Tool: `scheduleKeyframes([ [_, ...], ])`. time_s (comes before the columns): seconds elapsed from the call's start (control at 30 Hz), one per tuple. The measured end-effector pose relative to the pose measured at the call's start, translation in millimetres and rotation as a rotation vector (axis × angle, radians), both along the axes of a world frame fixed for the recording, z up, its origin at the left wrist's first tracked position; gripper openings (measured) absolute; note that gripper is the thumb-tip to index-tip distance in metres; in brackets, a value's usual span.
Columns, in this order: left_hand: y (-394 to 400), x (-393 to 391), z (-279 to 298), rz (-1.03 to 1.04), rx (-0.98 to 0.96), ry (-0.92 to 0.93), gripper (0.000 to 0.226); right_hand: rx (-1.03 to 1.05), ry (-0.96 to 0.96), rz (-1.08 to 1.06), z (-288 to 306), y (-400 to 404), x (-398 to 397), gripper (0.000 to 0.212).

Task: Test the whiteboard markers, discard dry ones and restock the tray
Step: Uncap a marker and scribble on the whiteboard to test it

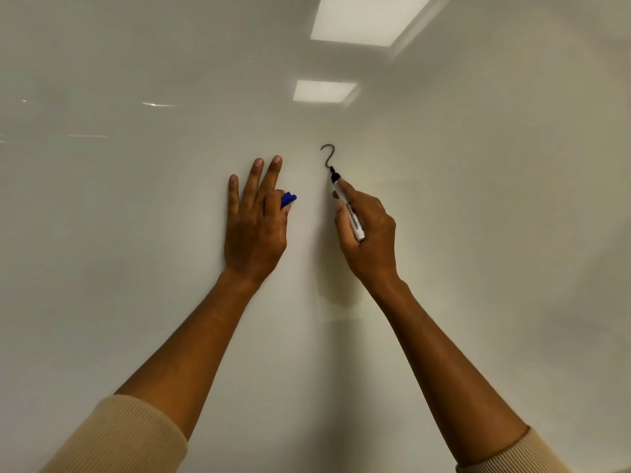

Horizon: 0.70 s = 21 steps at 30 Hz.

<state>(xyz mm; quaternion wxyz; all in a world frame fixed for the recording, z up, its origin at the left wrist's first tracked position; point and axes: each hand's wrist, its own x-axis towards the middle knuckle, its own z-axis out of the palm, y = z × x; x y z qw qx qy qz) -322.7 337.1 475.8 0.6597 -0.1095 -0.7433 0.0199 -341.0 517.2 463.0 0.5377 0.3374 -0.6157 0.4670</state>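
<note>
Head view: right hand (367, 233) grips a marker (347, 208), tip on the whiteboard (478, 199); left hand (254, 227) pinches a blue cap (289, 199), other fingers straight

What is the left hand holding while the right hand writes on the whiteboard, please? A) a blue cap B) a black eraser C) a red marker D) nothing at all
A: the left hand pinches a blue cap between thumb and forefinger, its other fingers straight against the whiteboard, while the right hand draws with the marker.
</note>
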Motion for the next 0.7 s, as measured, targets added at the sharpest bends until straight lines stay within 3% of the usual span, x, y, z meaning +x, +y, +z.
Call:
scheduleKeyframes([
  [0.1, 0, 1, 0, -0.007, 0.009, -0.018, 0.025, -0.064, -0.020, 0.012, -7, 5, 3, 0.038],
  [0.23, 0, 5, -1, -0.044, 0.010, -0.046, 0.023, 0.010, -0.045, 0.008, -19, 13, 7, 0.038],
  [0.37, 1, 13, -6, -0.090, 0.032, -0.089, 0.018, -0.208, -0.233, 0.214, -23, 25, 16, 0.033],
  [0.57, 0, 25, -23, -0.260, 0.105, -0.226, 0.036, -0.215, -0.318, 0.344, -41, 29, 47, 0.036],
  [0.7, -4, 36, -38, -0.255, 0.102, -0.255, 0.045, -0.187, -0.350, 0.350, -51, 34, 58, 0.031],
])
